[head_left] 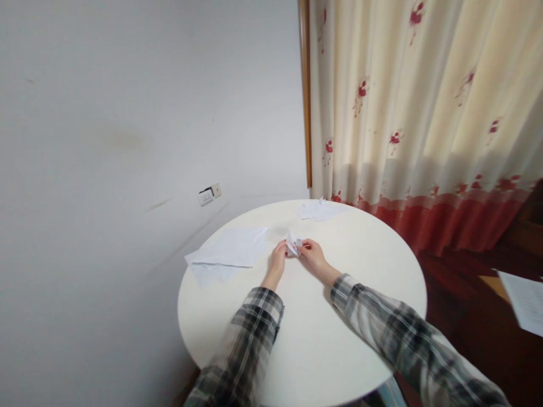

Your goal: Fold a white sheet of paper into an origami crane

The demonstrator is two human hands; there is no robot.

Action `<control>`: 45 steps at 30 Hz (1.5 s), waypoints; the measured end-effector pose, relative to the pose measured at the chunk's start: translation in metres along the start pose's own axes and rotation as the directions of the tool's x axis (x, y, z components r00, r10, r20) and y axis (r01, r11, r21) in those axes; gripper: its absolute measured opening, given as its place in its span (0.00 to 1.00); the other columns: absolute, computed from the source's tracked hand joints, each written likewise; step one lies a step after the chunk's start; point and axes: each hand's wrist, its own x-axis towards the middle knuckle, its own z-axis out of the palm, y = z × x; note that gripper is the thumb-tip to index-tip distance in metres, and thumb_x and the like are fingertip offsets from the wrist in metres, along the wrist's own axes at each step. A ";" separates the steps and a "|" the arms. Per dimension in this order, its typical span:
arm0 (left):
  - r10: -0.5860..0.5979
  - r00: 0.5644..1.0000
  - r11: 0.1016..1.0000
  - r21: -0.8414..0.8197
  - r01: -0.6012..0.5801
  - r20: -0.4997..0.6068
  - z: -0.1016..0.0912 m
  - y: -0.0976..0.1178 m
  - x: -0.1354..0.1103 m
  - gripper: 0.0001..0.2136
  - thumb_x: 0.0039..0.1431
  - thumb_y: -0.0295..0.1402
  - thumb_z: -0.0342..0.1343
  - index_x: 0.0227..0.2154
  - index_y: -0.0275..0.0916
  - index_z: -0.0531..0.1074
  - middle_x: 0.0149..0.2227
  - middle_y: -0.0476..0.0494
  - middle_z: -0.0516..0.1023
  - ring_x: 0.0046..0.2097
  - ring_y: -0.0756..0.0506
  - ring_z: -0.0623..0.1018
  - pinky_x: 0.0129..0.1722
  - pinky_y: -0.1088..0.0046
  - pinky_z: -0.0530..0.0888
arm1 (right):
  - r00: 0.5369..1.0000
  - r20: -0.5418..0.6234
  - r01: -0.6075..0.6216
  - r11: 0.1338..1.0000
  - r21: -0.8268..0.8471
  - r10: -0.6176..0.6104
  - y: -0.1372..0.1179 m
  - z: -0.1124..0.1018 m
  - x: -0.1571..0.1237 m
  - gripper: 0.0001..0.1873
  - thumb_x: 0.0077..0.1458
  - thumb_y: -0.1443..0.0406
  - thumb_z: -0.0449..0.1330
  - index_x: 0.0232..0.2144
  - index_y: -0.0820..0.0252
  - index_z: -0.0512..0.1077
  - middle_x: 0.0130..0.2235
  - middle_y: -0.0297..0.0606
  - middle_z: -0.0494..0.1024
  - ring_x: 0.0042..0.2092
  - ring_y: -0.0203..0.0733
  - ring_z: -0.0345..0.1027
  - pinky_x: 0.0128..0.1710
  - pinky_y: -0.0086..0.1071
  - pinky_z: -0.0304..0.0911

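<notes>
Small crumpled white paper: mid-desk, pinched between left hand and right hand, fingers of both closed on it. Round white desk. Flat paper sheets just left; more paper at far edge.

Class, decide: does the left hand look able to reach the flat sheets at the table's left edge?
Probably yes. The left hand lies just right of the flat sheets, only bare table between them, though its fingers pinch the folded paper.
</notes>
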 end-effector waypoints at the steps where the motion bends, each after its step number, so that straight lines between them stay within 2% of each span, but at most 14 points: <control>1: -0.004 1.000 1.000 -0.020 0.004 -0.001 0.000 0.000 -0.001 0.14 0.54 0.33 0.40 0.22 0.36 0.69 0.31 0.45 0.76 0.38 0.47 0.74 0.38 0.70 0.71 | 1.000 -0.017 0.023 1.000 -0.022 -0.023 -0.001 -0.001 0.000 0.12 0.33 0.57 0.62 0.19 0.59 0.67 0.22 0.33 0.71 0.26 0.36 0.62 0.28 0.31 0.58; 4: 0.004 1.000 1.000 -0.014 -0.004 -0.015 -0.001 0.001 -0.002 0.18 0.56 0.39 0.40 0.18 0.37 0.68 0.30 0.44 0.75 0.37 0.46 0.74 0.42 0.69 0.69 | 0.993 -0.072 0.088 0.993 -0.077 -0.094 -0.004 -0.003 -0.001 0.12 0.36 0.57 0.61 0.19 0.59 0.67 0.23 0.33 0.71 0.27 0.37 0.63 0.30 0.31 0.58; 6: 0.019 1.000 1.000 0.023 -0.019 -0.014 0.000 0.000 -0.003 0.15 0.54 0.40 0.46 0.19 0.37 0.67 0.30 0.45 0.75 0.38 0.46 0.74 0.43 0.68 0.68 | 0.988 -0.096 0.111 0.989 -0.092 -0.120 -0.006 -0.004 -0.002 0.11 0.37 0.56 0.60 0.19 0.58 0.67 0.24 0.33 0.71 0.28 0.38 0.63 0.31 0.31 0.59; 9: 0.007 1.000 1.000 0.005 -0.007 -0.021 0.003 -0.002 -0.003 0.06 0.49 0.34 0.53 0.24 0.37 0.65 0.34 0.46 0.75 0.38 0.48 0.74 0.41 0.70 0.70 | 0.983 -0.125 0.125 0.988 -0.092 -0.136 -0.007 -0.004 -0.002 0.12 0.39 0.56 0.59 0.19 0.58 0.66 0.24 0.33 0.72 0.29 0.38 0.63 0.32 0.31 0.59; 10: -0.010 1.000 1.000 -0.017 0.009 -0.024 0.004 -0.002 -0.003 0.05 0.48 0.32 0.55 0.27 0.37 0.64 0.36 0.45 0.75 0.38 0.48 0.75 0.40 0.71 0.70 | 0.981 -0.134 0.130 0.987 -0.092 -0.141 -0.006 -0.004 -0.001 0.12 0.39 0.56 0.59 0.20 0.57 0.66 0.24 0.33 0.72 0.30 0.38 0.63 0.32 0.31 0.59; 15: -0.050 0.999 0.993 -0.103 0.050 0.001 0.005 -0.002 -0.004 0.14 0.43 0.23 0.57 0.34 0.36 0.62 0.38 0.40 0.74 0.37 0.49 0.76 0.39 0.70 0.72 | 0.970 -0.186 0.144 0.986 -0.079 -0.156 -0.003 -0.006 0.002 0.11 0.41 0.56 0.57 0.23 0.58 0.66 0.26 0.34 0.71 0.31 0.39 0.63 0.33 0.32 0.58; 20: -0.044 0.998 0.989 -0.138 0.050 0.049 0.004 -0.001 -0.005 0.16 0.42 0.24 0.59 0.36 0.35 0.64 0.36 0.41 0.74 0.34 0.49 0.76 0.39 0.68 0.72 | 0.955 -0.257 0.136 0.989 -0.063 -0.148 -0.003 -0.010 0.002 0.10 0.42 0.57 0.55 0.22 0.57 0.63 0.25 0.33 0.69 0.30 0.39 0.61 0.32 0.32 0.57; 24: -0.062 0.990 0.975 -0.202 0.087 0.123 0.002 0.000 -0.007 0.13 0.42 0.26 0.60 0.34 0.34 0.68 0.35 0.41 0.76 0.35 0.48 0.76 0.41 0.67 0.72 | 0.953 -0.275 0.118 0.992 -0.042 -0.125 -0.003 -0.011 0.003 0.08 0.41 0.59 0.55 0.22 0.57 0.62 0.25 0.32 0.68 0.30 0.39 0.61 0.33 0.32 0.57; 28: -0.111 0.977 0.942 -0.295 0.162 0.181 0.000 0.001 -0.009 0.13 0.41 0.30 0.61 0.33 0.33 0.72 0.35 0.40 0.78 0.37 0.46 0.76 0.43 0.66 0.71 | 0.962 -0.255 0.104 0.995 0.006 -0.099 -0.002 -0.013 0.004 0.08 0.41 0.59 0.56 0.23 0.57 0.63 0.26 0.31 0.68 0.30 0.37 0.60 0.34 0.31 0.57; 34: -0.156 0.973 0.901 -0.380 0.211 0.170 -0.001 0.005 -0.011 0.16 0.38 0.33 0.63 0.33 0.33 0.74 0.36 0.40 0.78 0.36 0.45 0.76 0.41 0.67 0.71 | 0.993 -0.099 0.078 0.985 0.151 -0.063 -0.004 -0.013 0.000 0.10 0.42 0.57 0.57 0.22 0.58 0.64 0.25 0.30 0.67 0.29 0.35 0.60 0.30 0.28 0.57; 39: -0.172 0.977 0.879 -0.428 0.212 0.130 0.000 0.006 -0.010 0.17 0.36 0.35 0.64 0.32 0.33 0.74 0.33 0.41 0.79 0.33 0.47 0.76 0.36 0.71 0.70 | 0.992 -0.127 0.043 0.974 0.223 -0.015 -0.006 -0.009 -0.001 0.13 0.39 0.58 0.60 0.26 0.57 0.64 0.22 0.27 0.65 0.26 0.33 0.60 0.28 0.27 0.56; 45: -0.191 0.979 0.889 -0.411 0.203 0.070 0.000 0.006 -0.010 0.15 0.36 0.36 0.64 0.29 0.33 0.75 0.30 0.43 0.78 0.30 0.49 0.74 0.33 0.74 0.68 | 0.997 -0.038 0.075 0.994 0.078 -0.072 -0.012 -0.009 -0.004 0.11 0.39 0.59 0.60 0.26 0.60 0.69 0.26 0.34 0.71 0.28 0.36 0.61 0.30 0.30 0.56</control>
